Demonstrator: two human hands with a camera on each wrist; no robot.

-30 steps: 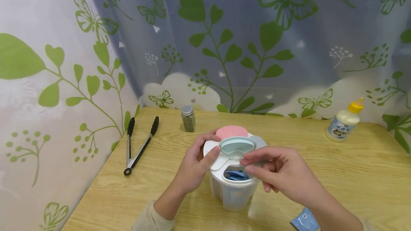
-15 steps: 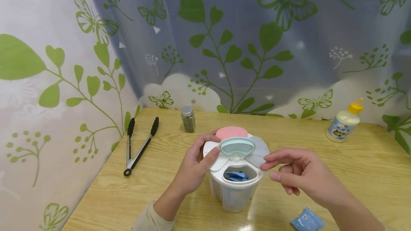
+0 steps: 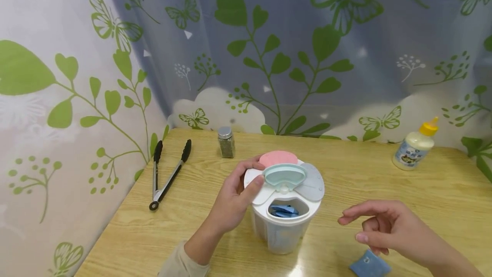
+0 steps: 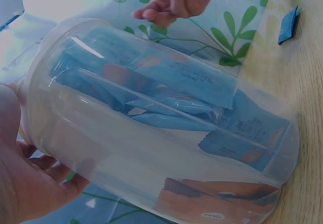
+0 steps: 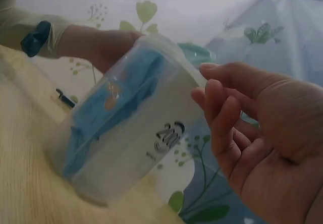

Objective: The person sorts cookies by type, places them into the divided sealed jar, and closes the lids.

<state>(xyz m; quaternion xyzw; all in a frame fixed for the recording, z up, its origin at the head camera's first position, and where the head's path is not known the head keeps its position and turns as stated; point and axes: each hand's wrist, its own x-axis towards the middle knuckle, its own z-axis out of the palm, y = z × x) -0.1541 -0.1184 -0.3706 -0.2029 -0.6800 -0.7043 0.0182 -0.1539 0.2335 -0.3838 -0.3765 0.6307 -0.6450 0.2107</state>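
A clear lidded storage container (image 3: 282, 238) stands on the table, its round top split into pink, white, grey and mint flaps. The mint flap (image 3: 284, 176) is raised, and blue packets (image 3: 283, 211) show through the front opening. My left hand (image 3: 232, 202) grips the container's rim at the left, thumb on top. Through the clear wall, the left wrist view shows blue packets (image 4: 176, 103) and orange packets (image 4: 217, 196) in separate compartments. To the right, my right hand (image 3: 392, 230) hovers with loosely bent fingers, holding nothing, just above a single blue packet (image 3: 370, 265) on the table.
Tongs (image 3: 169, 176) lie spread at the table's left. A small glass jar (image 3: 226, 143) of dark contents with a metal cap stands near the back edge. At the back right is a yellow-capped bottle (image 3: 415, 146). A patterned curtain (image 3: 307, 76) hangs behind the table.
My right hand has drawn away from the container's top, moving right and down towards the loose blue packet. My left hand and the container have stayed in place.
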